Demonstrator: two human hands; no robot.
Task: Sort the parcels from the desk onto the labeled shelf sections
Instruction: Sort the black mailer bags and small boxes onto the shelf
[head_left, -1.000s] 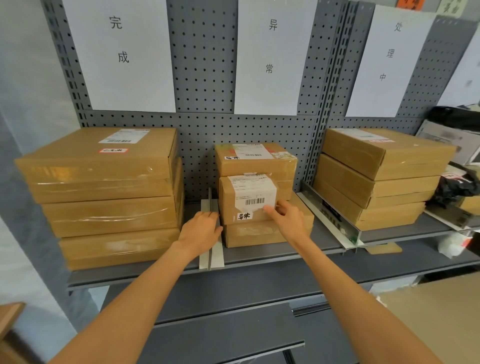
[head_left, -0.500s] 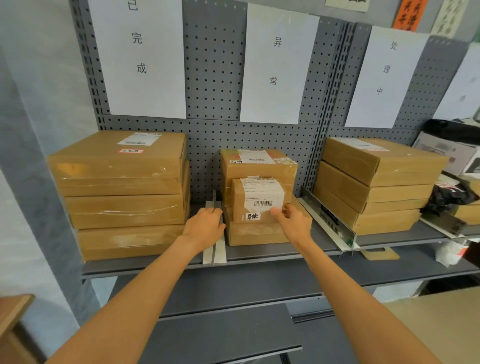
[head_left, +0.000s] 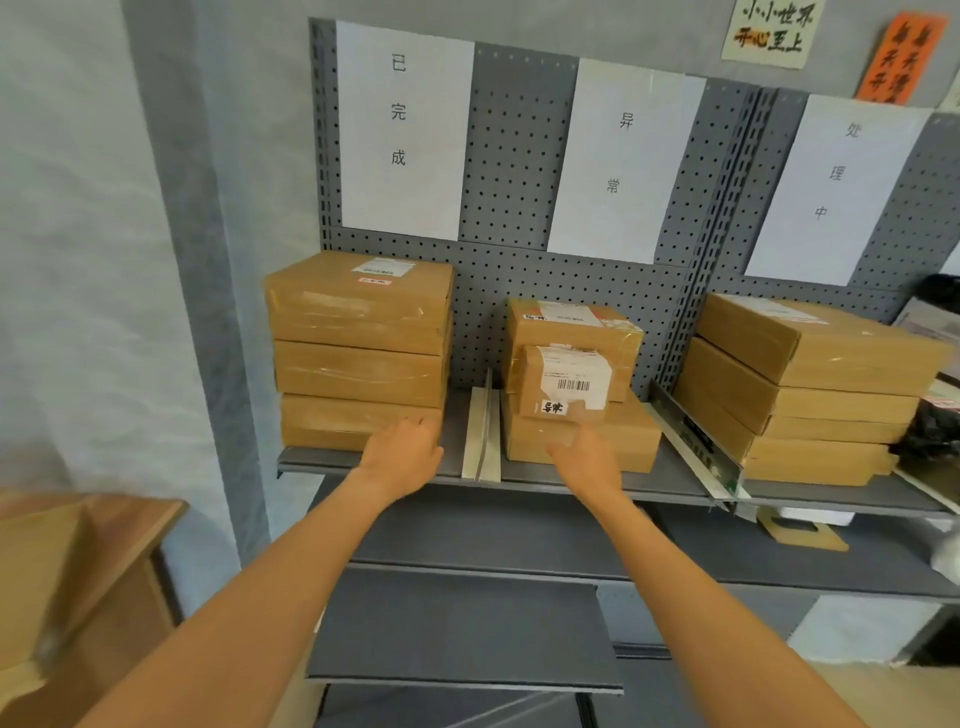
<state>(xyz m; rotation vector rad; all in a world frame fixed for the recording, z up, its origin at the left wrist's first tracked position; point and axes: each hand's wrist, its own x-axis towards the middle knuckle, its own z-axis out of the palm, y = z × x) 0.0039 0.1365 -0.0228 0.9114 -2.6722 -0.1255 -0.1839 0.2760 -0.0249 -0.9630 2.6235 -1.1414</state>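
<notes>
**Both hands empty in front of the middle shelf section**

So the left hand (head_left: 402, 457) sits in front of the shelf (head_left: 670, 486) edge, fingers loose, gripping nothing, right by the bottom box of the left stack (head_left: 361, 348). The right hand (head_left: 587, 460) is the same deal, relaxed and empty, just in front of the big flat box (head_left: 631, 441) at the bottom of the middle pile. It's a bit blurry, so I can't say if it's touching. The small parcel (head_left: 563, 382) with the barcode label stands on that flat box, leaning against another box (head_left: 571, 325) behind it, under the middle paper sign (head_left: 623, 161). A white divider (head_left: 482, 441) splits left from middle. A third stack (head_left: 810, 389) is on the right, and a wooden worktop (head_left: 93, 525) corner pokes in at the lower left.
</notes>
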